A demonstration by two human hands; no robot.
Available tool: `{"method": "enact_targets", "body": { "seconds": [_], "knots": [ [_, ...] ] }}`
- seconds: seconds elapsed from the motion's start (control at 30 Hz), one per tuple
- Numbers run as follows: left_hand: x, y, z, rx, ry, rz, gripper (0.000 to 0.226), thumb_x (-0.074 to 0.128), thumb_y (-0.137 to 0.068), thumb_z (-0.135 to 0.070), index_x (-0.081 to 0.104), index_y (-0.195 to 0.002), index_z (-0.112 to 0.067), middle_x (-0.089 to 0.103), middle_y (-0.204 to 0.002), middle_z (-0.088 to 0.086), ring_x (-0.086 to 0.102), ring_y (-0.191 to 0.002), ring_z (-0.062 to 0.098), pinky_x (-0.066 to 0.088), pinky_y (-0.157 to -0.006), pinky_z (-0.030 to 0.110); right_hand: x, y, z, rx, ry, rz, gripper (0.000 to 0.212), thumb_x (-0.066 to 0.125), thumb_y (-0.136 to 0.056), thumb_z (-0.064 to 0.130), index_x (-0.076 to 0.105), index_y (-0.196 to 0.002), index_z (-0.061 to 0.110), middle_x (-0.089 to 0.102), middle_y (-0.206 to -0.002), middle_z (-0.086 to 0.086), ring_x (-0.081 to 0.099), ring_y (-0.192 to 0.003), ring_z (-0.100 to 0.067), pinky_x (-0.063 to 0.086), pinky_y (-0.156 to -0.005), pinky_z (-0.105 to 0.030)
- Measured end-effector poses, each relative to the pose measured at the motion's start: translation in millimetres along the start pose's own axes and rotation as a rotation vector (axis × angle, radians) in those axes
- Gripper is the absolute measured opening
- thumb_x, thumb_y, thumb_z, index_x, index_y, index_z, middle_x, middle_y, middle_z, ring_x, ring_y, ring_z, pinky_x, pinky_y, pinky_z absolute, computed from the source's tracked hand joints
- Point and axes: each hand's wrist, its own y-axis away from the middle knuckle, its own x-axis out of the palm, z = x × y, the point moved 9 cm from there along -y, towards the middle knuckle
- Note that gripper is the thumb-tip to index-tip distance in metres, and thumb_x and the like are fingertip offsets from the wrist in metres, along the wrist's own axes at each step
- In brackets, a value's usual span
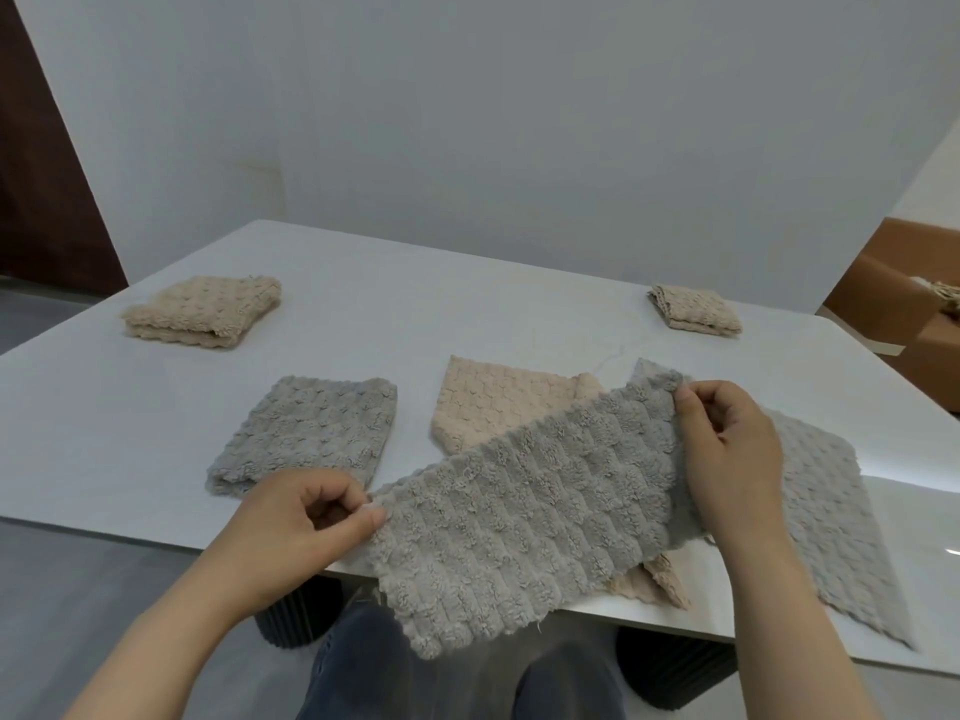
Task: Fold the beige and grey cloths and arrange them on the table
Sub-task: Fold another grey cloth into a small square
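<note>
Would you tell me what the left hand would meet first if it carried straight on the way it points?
Beyond the grey cloth that the left hand pinches, probably the spread beige cloth, though depth is unclear.

I face a pale wall; my white table stands on dark ribbed legs over grey floor, brown panel at left.
</note>
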Motion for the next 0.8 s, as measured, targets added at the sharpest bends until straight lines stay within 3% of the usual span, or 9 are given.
{"method": "enact_targets", "body": {
  "seconds": [0.13,0.33,0.43,0.57,0.8],
  "knots": [
    [-2,0,3,-0.017,0.048,-0.042,0.029,0.073,-0.080,-0.023,0.061,-0.056,-0.011,0.062,-0.055,0.011,0.050,-0.049,0.012,0.040,-0.055,0.023,0,2,-4,0.013,0.014,0.000,0.010,0.054,-0.095,0.020,0.062,-0.090,0.015,0.057,-0.079,0.012,0.051,-0.074,0.002,0.038,-0.063,-0.016],
    [-7,1,3,-0.055,0.074,-0.117,0.034,0.072,-0.080,-0.016,0.056,-0.051,-0.006,0.060,-0.049,0.011,0.040,-0.041,0.003,0.032,-0.044,0.011,1,6,-6,0.031,0.021,0.019,0.010,0.054,-0.095,0.021,0.061,-0.089,0.017,0.057,-0.078,0.011,0.050,-0.072,0.000,0.037,-0.062,-0.016],
    [-9,1,8,-0.073,0.106,-0.152,0.027,0.072,-0.080,-0.014,0.058,-0.058,-0.009,0.061,-0.050,0.010,0.048,-0.043,0.007,0.039,-0.049,0.014,2,8,-6,0.039,0.022,0.024,0.011,0.053,-0.096,0.023,0.060,-0.089,0.017,0.057,-0.077,0.010,0.050,-0.071,0.001,0.034,-0.060,-0.015],
    [-1,1,10,-0.091,0.138,-0.057,0.011,0.072,-0.081,-0.015,0.065,-0.081,-0.024,0.062,-0.054,0.002,0.059,-0.051,0.018,0.050,-0.064,0.031,3,11,-6,0.049,0.004,0.015,0.011,0.053,-0.096,0.024,0.060,-0.089,0.018,0.059,-0.077,0.009,0.051,-0.071,0.000,0.034,-0.059,-0.016],
    [-6,3,5,-0.086,0.147,-0.117,0.016,0.070,-0.082,-0.018,0.068,-0.067,-0.019,0.064,-0.058,-0.001,0.055,-0.054,0.005,0.044,-0.061,0.023,-1,16,-4,0.051,-0.053,-0.015,0.011,0.054,-0.095,0.022,0.061,-0.088,0.016,0.061,-0.076,0.003,0.052,-0.069,-0.005,0.038,-0.060,-0.020]
  ]
}}
